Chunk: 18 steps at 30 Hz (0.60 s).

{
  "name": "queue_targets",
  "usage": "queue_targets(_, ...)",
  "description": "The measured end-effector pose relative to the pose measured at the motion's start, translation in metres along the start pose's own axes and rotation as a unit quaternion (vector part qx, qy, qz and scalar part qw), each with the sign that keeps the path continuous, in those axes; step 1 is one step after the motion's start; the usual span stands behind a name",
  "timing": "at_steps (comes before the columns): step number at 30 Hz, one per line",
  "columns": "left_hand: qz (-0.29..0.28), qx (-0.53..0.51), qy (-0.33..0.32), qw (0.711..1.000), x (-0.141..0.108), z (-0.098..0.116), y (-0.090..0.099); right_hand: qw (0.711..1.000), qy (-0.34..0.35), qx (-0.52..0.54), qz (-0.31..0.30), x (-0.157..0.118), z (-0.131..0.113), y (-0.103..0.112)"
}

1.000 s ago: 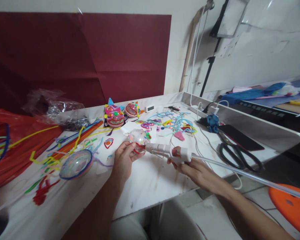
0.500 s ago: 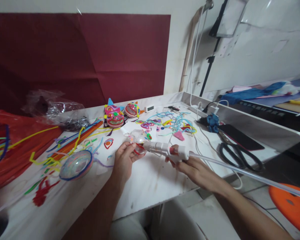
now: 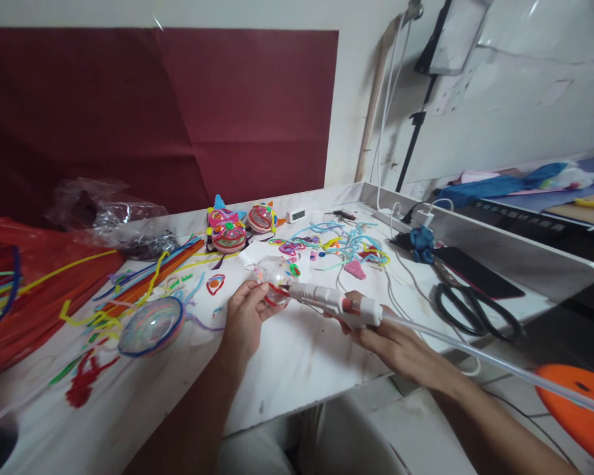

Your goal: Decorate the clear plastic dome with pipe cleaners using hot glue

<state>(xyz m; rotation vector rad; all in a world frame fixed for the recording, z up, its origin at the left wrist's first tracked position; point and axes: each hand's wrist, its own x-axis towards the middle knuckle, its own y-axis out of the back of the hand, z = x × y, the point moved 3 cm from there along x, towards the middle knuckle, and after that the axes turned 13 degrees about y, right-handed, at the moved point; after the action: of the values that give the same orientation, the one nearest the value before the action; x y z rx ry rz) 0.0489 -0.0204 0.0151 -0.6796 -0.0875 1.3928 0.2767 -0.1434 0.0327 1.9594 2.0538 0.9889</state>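
Note:
My left hand (image 3: 249, 310) pinches a clear plastic ball (image 3: 273, 272) at its near left side. Red trim runs along the ball's lower part, and small coloured pieces sit on its upper part. My right hand (image 3: 371, 333) is wrapped round a white hot glue gun (image 3: 334, 301), with a long clear glue stick (image 3: 475, 345) trailing out of its back. The gun's dark nozzle points left, close to the red trim; whether it touches cannot be made out. Left of the ball, a loose eye-shaped piece (image 3: 216, 284) with a red outline lies on white paper.
Two decorated balls (image 3: 229, 234) stand at the back. A clear bowl-like half (image 3: 151, 326) with blue rim lies at left among pipe cleaners (image 3: 153, 277). Light-blue strands (image 3: 356, 241) spread at back right. Black-handled scissors (image 3: 468, 310) and a dark phone-like slab (image 3: 478, 272) lie right.
The glue gun has drawn slightly right and down, and its dark nozzle now shows near the red trim. My left hand and the ball have hardly moved.

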Motion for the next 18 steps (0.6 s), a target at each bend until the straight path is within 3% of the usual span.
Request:
queue_targets(5,0.005,-0.006,-0.001,1.000,0.001,0.000,0.000,0.991,0.129,0.030,0.005,0.005,-0.003,-0.001)
queue_targets(13,0.025,-0.013,-0.016,0.999,0.009,0.001,0.005,0.987,0.129,-0.073,0.055,0.018,0.032,0.018)
queue_targets(18,0.041,-0.024,-0.046,0.998,0.011,0.003,0.008,0.968,0.161,-0.182,0.062,0.044,0.065,0.013)
